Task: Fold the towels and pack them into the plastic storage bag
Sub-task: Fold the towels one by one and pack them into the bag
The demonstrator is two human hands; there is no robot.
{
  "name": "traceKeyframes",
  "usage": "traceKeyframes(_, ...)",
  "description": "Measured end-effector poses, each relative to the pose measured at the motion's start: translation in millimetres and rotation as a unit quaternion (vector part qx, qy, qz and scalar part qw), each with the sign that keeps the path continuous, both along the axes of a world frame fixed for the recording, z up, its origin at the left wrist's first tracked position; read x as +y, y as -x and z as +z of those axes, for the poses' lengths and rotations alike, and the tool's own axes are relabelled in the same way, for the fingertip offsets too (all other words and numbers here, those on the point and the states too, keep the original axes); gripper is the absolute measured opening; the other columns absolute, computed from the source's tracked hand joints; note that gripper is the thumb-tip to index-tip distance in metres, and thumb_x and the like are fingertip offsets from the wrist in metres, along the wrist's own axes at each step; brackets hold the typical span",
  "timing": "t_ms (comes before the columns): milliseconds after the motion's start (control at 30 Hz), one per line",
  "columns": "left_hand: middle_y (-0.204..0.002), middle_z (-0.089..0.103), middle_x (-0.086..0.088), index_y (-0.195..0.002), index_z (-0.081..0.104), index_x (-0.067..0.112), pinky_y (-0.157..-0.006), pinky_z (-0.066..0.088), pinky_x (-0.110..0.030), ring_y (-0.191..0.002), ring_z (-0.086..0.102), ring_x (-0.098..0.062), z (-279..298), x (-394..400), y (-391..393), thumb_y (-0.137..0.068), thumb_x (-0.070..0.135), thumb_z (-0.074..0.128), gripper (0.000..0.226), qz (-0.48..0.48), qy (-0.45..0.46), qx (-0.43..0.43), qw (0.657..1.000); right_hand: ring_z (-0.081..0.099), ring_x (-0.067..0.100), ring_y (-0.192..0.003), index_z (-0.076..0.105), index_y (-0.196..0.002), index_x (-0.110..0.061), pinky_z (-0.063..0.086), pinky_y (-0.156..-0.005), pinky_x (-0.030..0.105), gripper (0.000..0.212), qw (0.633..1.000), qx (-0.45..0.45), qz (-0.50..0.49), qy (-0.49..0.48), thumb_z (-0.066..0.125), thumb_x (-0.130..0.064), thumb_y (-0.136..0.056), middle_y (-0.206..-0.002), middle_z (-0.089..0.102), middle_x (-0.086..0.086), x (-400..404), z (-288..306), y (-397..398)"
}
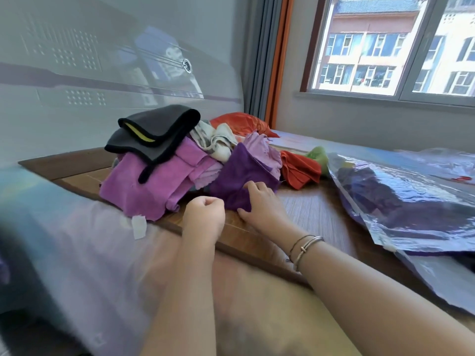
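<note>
A heap of towels lies on the wooden mat: a grey-black towel on top, a pink towel below it, and white, lilac and orange towels behind. At the front of the heap is a dark purple towel. My right hand grips its near edge, fingers on top and thumb along the lower rim. My left hand is curled into a fist just left of that edge, with nothing visible in it. The plastic storage bag lies flat to the right with dark purple cloth inside.
The bed's headboard rises behind the heap. A red-orange cloth and a green item lie further back. A window and curtain fill the far right. A striped mat stretches between the heap and the bag.
</note>
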State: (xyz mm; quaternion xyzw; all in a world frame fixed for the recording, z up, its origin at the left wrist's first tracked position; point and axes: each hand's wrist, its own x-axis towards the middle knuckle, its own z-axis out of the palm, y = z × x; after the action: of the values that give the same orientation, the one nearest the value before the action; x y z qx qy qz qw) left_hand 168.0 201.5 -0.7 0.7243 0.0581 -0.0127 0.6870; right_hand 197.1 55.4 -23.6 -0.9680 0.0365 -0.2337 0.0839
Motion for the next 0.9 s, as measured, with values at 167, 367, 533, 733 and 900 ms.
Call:
traceKeyframes(167,-0.092,0.063,-0.002,-0.083,0.06,0.023,-0.095,0.05,-0.044,-0.103,0.063,-0.029,-5,-3,0,-0.088,0.02,0.052,0.011,0.01,-0.017,-0.011,1.0,0.061,0.03,-0.101,0.055,-0.109,-0.016,0.035,-0.07,0.033,0.019,0.982,-0.045,-0.031,0.18,0.047,-0.015,-0.092,-0.107,0.066,0.006,-4,9,-4)
traceKeyframes(367,-0.131,0.053,-0.008,-0.138,0.043,0.012,-0.1,0.041,-0.032,-0.117,0.052,-0.027,-5,-14,12,-0.091,0.02,0.053,0.048,0.005,-0.031,-0.046,0.998,0.061,0.03,-0.079,0.054,-0.091,-0.017,0.04,-0.058,0.032,0.01,0.997,-0.039,0.033,0.061,0.05,-0.024,-0.086,-0.084,0.064,0.004,-18,23,53)
traceKeyframes(533,-0.125,0.054,-0.006,-0.133,0.043,0.011,-0.1,0.047,-0.043,-0.112,0.057,-0.027,-10,-34,25,-0.085,0.033,0.065,0.057,-0.062,-0.019,-0.021,0.998,0.059,0.023,-0.076,0.055,-0.086,-0.019,0.042,-0.059,0.032,0.01,0.998,0.028,0.019,0.043,0.051,-0.027,-0.08,-0.08,0.063,-0.001,-40,23,135)
traceKeyframes(733,-0.135,0.042,-0.01,-0.135,0.038,0.012,-0.095,0.042,-0.03,-0.117,0.051,-0.029,-14,-52,37,-0.075,0.038,0.077,0.076,-0.073,-0.108,-0.046,0.99,0.058,0.009,-0.07,0.061,-0.093,-0.025,0.051,-0.068,0.035,0.014,0.998,0.029,0.031,-0.035,0.054,-0.025,-0.081,-0.075,0.063,-0.006,-49,20,186)
traceKeyframes(900,-0.128,0.051,-0.013,-0.125,0.041,0.014,-0.093,0.051,-0.04,-0.109,0.058,-0.03,-18,-52,26,-0.064,0.023,0.085,0.076,-0.044,0.02,-0.012,0.999,0.056,0.003,-0.066,0.066,-0.088,-0.027,0.047,-0.065,0.028,0.029,0.989,0.037,0.03,-0.139,0.055,-0.053,-0.087,-0.071,0.063,-0.009,-41,28,176)
